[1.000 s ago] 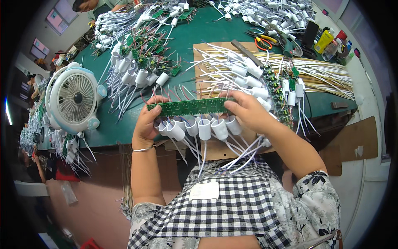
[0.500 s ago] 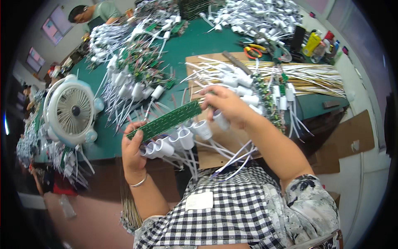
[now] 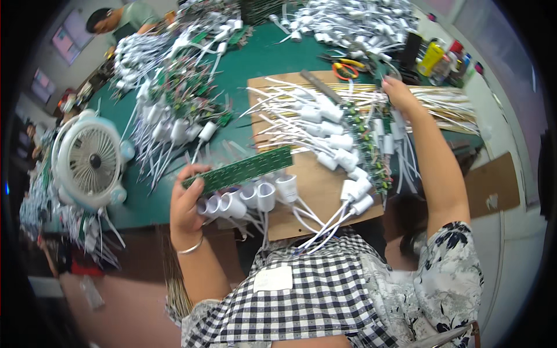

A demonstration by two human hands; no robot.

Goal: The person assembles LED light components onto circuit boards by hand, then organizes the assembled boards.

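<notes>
My left hand grips one end of a long green circuit board, held tilted above the table. White plastic sockets with white wires hang in a row along its lower edge. My right arm is stretched out to the far right, and my right hand has its fingers curled by the top of an upright strip of populated circuit boards. What those fingers hold, if anything, is hidden. Between the hands, more white sockets with wires lie on a brown cardboard sheet.
A white fan stands at the left. Heaps of wired sockets cover the back of the green table. Orange-handled pliers, a metal bar, bottles and bundled wires are at the right. A person sits far left.
My right hand has left the board's right end and moved away to the far right. The left hand still holds the board, which now lies a little more level.
</notes>
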